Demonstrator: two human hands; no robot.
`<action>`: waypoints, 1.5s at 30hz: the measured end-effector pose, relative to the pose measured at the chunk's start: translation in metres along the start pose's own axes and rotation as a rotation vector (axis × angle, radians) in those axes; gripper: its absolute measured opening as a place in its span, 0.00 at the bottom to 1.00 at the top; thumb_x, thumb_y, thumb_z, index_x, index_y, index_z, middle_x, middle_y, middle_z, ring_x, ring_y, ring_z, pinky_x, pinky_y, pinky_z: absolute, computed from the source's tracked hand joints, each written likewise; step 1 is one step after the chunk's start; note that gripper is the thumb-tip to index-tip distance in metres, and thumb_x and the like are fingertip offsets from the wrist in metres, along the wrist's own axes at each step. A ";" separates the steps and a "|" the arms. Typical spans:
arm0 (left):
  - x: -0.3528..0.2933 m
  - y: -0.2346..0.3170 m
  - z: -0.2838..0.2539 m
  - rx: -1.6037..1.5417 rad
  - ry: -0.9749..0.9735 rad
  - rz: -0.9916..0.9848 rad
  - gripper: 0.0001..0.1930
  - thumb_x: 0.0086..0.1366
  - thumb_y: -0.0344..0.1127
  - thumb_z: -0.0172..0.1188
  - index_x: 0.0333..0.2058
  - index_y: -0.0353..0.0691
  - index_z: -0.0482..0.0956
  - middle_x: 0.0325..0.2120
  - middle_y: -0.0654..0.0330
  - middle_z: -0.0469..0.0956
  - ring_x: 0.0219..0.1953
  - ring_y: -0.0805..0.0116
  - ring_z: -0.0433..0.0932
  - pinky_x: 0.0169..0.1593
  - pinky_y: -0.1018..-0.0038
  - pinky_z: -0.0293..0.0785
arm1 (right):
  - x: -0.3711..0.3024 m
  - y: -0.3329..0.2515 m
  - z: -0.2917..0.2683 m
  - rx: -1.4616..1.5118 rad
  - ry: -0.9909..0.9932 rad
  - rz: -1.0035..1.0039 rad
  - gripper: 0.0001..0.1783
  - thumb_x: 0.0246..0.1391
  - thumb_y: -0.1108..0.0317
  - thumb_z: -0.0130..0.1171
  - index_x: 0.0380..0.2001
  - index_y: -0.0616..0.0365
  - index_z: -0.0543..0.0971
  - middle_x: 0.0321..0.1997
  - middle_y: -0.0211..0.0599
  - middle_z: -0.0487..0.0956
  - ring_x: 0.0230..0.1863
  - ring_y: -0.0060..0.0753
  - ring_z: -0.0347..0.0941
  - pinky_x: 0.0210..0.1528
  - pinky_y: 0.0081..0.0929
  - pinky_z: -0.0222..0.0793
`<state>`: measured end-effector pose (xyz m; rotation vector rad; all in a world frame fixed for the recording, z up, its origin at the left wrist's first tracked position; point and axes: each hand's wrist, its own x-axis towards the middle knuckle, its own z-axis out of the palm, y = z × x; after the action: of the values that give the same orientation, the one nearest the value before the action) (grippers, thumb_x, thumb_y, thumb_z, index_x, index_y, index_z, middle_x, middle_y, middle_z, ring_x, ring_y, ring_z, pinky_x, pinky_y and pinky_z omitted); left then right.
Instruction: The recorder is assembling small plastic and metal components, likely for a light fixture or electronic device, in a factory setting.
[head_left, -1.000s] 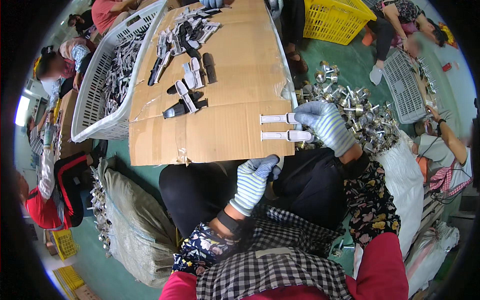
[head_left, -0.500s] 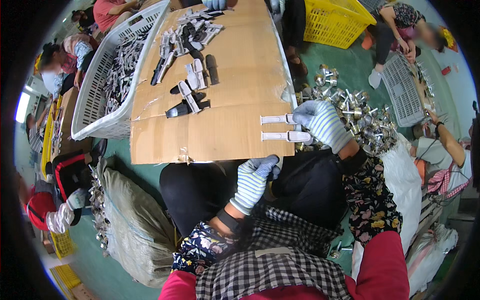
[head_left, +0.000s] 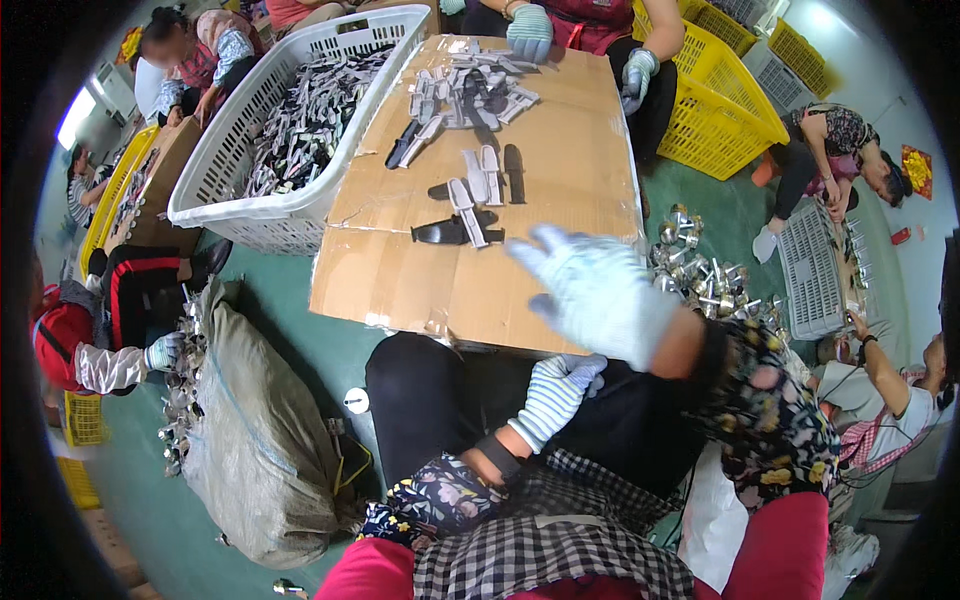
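My right hand (head_left: pixel 600 290), in a striped glove, is above the right front part of a cardboard work surface (head_left: pixel 410 275), slightly blurred. Its fingers are stretched apart, with nothing visible in them. Just beyond its fingertips lie long, flat grey and black plastic pieces with rounded ends, among them a grey piece (head_left: pixel 466 212) across a black piece (head_left: pixel 440 232). My left hand (head_left: pixel 556 398), gloved too, is closed below the front edge, over my lap. What its fingers hold, if anything, is hidden. A larger pile of such pieces (head_left: pixel 465 95) lies farther back.
A white crate (head_left: pixel 240 205) full of similar pieces stands left of the cardboard. Metal round-headed parts (head_left: pixel 700 270) are heaped on the floor at right. A large sack (head_left: pixel 265 430) stands left. Across the cardboard sits a co-worker with gloved hands (head_left: pixel 530 32); a yellow crate (head_left: pixel 720 120) is behind.
My right hand has moved from the right front edge inward over the cardboard, its fingers spreading. The two grey pieces beside it no longer show. My left hand stays closed below the edge. The view has shifted.
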<state>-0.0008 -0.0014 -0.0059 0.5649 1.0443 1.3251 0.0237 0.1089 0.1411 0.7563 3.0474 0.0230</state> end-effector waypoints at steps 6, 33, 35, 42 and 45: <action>0.013 -0.019 -0.007 0.434 0.066 0.316 0.08 0.59 0.32 0.56 0.32 0.32 0.78 0.23 0.55 0.79 0.23 0.69 0.76 0.30 0.73 0.71 | 0.094 -0.036 0.044 -0.026 0.050 -0.177 0.25 0.51 0.68 0.48 0.55 0.52 0.66 0.48 0.49 0.71 0.39 0.47 0.75 0.38 0.39 0.72; -0.001 0.003 0.000 -0.081 0.015 -0.051 0.05 0.61 0.29 0.57 0.32 0.34 0.78 0.22 0.63 0.76 0.23 0.76 0.73 0.29 0.81 0.69 | -0.098 0.127 0.030 1.132 0.316 0.705 0.12 0.48 0.68 0.60 0.35 0.63 0.81 0.26 0.28 0.78 0.27 0.17 0.69 0.32 0.18 0.66; 0.002 0.002 0.001 -0.058 -0.004 -0.040 0.05 0.61 0.29 0.57 0.32 0.34 0.78 0.22 0.63 0.76 0.23 0.76 0.73 0.29 0.81 0.69 | -0.095 0.126 0.055 1.181 0.300 0.733 0.12 0.48 0.67 0.61 0.34 0.63 0.81 0.27 0.29 0.78 0.29 0.19 0.70 0.34 0.19 0.66; 0.000 0.006 0.005 -0.018 0.014 -0.027 0.06 0.62 0.29 0.56 0.32 0.33 0.78 0.22 0.63 0.76 0.23 0.78 0.71 0.30 0.81 0.68 | -0.082 0.129 0.086 1.320 0.241 0.765 0.12 0.51 0.68 0.59 0.38 0.63 0.78 0.33 0.33 0.79 0.32 0.21 0.74 0.35 0.18 0.70; -0.001 0.009 0.006 -0.018 0.017 -0.039 0.06 0.62 0.30 0.56 0.32 0.33 0.78 0.23 0.64 0.76 0.23 0.78 0.71 0.30 0.81 0.68 | -0.084 0.132 0.086 1.339 0.256 0.743 0.11 0.52 0.68 0.59 0.38 0.62 0.78 0.33 0.31 0.79 0.33 0.20 0.74 0.35 0.18 0.70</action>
<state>-0.0003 0.0008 0.0041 0.5182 1.0510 1.3059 0.1604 0.1874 0.0569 1.8862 2.3392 -2.1006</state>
